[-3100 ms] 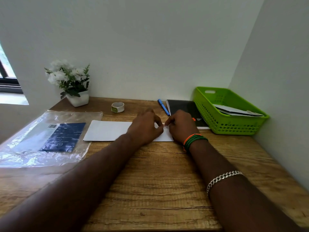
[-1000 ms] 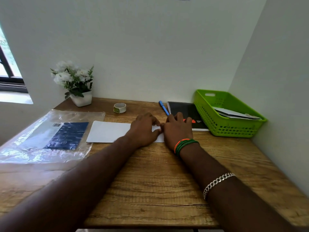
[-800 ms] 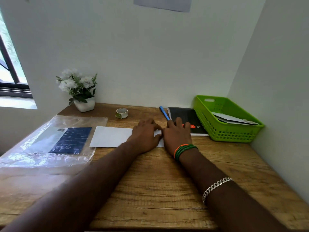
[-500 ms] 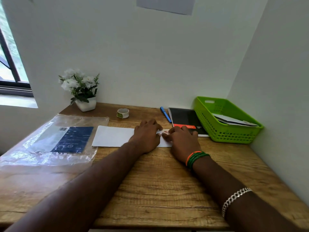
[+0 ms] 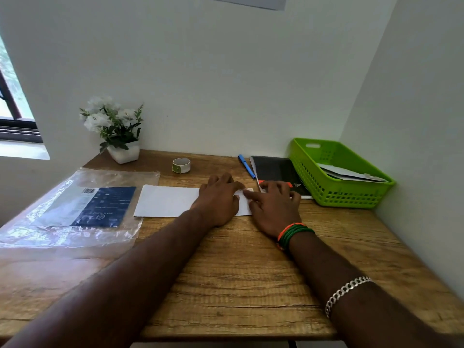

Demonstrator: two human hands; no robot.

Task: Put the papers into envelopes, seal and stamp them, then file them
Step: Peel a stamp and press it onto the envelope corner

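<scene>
White envelope (image 5: 165,200), both hands pressing, no legible writing.

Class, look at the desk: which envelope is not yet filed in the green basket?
The white envelope lying flat on the desk under both hands; the others sit inside the green basket.

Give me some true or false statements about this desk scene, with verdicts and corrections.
1. Both hands, left hand and right hand, rest on the white paper envelope. True.
2. The green plastic basket is empty. False: white papers lie in it.
3. The blue pen lies beside the black notebook. True.
4. The small tape roll sits inside the basket. False: it stands on the wooden desk.
5. The potted white flowers stand at the desk's far left. True.
</scene>
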